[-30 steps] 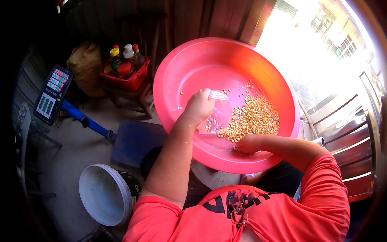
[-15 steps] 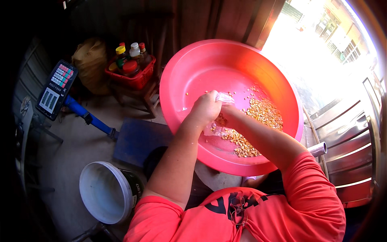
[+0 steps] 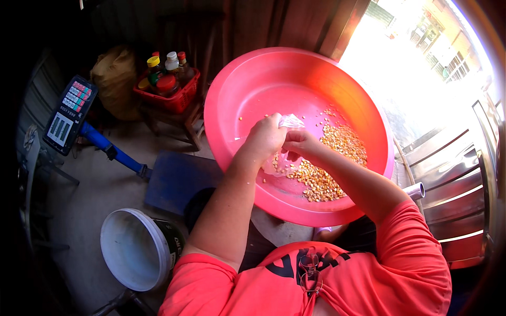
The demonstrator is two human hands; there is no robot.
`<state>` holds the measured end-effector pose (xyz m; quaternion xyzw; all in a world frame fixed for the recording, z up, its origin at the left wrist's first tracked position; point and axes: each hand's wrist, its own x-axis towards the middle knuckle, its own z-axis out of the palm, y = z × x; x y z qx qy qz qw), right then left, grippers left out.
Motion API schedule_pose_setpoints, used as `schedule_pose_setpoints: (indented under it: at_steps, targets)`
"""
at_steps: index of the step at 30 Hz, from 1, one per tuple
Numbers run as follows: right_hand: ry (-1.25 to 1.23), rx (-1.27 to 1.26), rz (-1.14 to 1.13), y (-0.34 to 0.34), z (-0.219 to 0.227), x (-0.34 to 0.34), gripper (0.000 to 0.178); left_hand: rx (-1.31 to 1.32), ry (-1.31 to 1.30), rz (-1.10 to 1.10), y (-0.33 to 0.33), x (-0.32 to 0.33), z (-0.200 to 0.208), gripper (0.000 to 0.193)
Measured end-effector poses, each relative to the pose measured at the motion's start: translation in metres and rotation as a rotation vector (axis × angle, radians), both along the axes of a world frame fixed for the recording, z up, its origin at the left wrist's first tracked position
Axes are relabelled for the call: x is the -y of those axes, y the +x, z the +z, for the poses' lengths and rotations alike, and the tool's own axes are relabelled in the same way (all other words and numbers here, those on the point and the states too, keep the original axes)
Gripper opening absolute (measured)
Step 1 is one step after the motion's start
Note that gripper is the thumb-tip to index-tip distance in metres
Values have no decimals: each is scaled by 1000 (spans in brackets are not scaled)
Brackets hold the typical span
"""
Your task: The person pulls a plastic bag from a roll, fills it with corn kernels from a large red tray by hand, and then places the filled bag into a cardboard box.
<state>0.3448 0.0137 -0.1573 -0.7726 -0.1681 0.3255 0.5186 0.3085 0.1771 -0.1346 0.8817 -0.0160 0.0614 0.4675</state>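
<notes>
A large pink basin [image 3: 263, 97] is in front of me, with loose yellow corn kernels [image 3: 342, 145] heaped along its right and near side. Over it, my left hand [image 3: 267, 137] is closed on a thin clear plastic bag [image 3: 291, 121]. The bag hangs below the hand, and some kernels show in or behind its lower part. Right beside it, my right hand [image 3: 298, 143] has its fingers curled in and pointing down by the bag. Whatever those fingers hold, if anything, is hidden.
At the left stands a scale with a keypad display [image 3: 68, 116], a blue post and a dark blue platform [image 3: 182, 181]. A white bucket [image 3: 129, 247] sits nearer me. Behind, a red basket [image 3: 182, 97] of bottles rests on a wooden stool [image 3: 187, 124]. Metal slats [image 3: 448, 189] stand at the right.
My right hand has come up and back from the bag, and its curled fingers now show. The left hand keeps its grip on the bag. The whole view has shifted slightly.
</notes>
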Motion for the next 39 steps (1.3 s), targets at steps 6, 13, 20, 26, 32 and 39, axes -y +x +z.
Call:
schedule_pose_setpoints:
  at_steps: [6, 13, 20, 26, 32, 39]
  targets:
    - [-659, 643, 642, -8, -11, 28, 18, 21, -266, -113, -25, 0, 37, 13]
    - [-432, 478, 795, -28, -26, 23, 33, 663, 74, -40, -8, -2, 6, 12]
    - [-706, 571, 392, -33, -14, 4, 28, 228, -209, -18, -14, -2, 20, 16]
    - [-472, 867, 484, -12, -45, 28, 19, 330, -85, -44, -18, -2, 25, 17]
    - [-583, 858, 877, -21, -61, 48, 17, 124, -196, -58, -19, -1, 30, 17]
    - [-857, 409, 1054, -51, -44, 63, 26, 97, -223, -9, -1, -5, 2, 17]
